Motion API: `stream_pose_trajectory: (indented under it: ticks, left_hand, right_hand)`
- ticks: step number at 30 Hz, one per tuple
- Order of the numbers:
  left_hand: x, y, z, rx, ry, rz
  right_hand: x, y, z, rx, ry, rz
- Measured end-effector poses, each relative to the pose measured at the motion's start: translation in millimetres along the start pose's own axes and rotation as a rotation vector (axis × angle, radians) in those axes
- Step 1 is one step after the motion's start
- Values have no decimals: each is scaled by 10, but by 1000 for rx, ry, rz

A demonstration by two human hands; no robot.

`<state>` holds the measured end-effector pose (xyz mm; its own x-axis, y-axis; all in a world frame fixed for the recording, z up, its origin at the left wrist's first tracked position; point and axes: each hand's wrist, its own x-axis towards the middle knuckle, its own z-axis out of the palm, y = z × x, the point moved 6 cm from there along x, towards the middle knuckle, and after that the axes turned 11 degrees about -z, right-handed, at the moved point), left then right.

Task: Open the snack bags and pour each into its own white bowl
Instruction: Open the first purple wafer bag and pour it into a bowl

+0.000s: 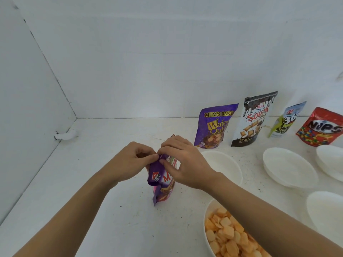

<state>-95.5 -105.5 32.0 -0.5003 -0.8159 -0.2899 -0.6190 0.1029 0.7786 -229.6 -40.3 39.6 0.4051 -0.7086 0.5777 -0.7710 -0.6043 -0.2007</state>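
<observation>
A purple and pink snack bag [161, 184] stands upright on the white table in the middle. My left hand [132, 161] pinches its top edge from the left, and my right hand [182, 162] pinches the same edge from the right. Just right of the bag, a white bowl [225, 164] is partly hidden by my right wrist. At the lower right a white bowl [208, 230] holds orange square crackers. Three more white bowls [287, 166] [329, 160] [324, 210] sit at the right.
Several bags lean on the back wall: a purple Mum's Bake wafer bag [213, 125], a black and white bag [254, 119], a pale blue bag [286, 120] and a red Nips bag [321, 127]. White walls close the left and back.
</observation>
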Motion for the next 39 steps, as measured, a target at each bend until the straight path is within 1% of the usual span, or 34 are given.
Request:
stream_pose_trajectory:
  ticks: [4, 9, 13, 15, 19, 22, 26, 31, 35, 39]
  left_hand:
    - [-26, -40, -9, -61, -32, -24]
    - [-53, -100, 21, -100, -68, -54]
    - [-64, -178, 78, -226, -114, -110]
    - [-62, -210, 101, -264, -111, -126]
    - [-85, -180, 111, -216, -60, -100]
    - [-73, -136, 97, -165, -36, -102]
    - [-25, -130, 73, -161, -50, -122]
    - [18, -81, 70, -166, 58, -126]
    - [31, -89, 107, -205, 20, -136]
    - [-7, 33, 143, -221, 5, -39]
  right_hand:
    - [-13, 48, -13, 33, -29, -12]
    - [1, 96, -50, 84, -13, -9]
    - [44, 149, -62, 131, -60, 7]
    - [52, 173, -57, 152, -69, 14]
    - [25, 214, -58, 234, -53, 29]
    - [41, 231, -60, 265, -68, 7]
    - [53, 274, -43, 272, -64, -9]
    - [12, 299, -24, 308, -11, -19]
    - [-8, 322, -51, 359, 1, -28]
    - [-34, 364, -75, 348, -31, -37]
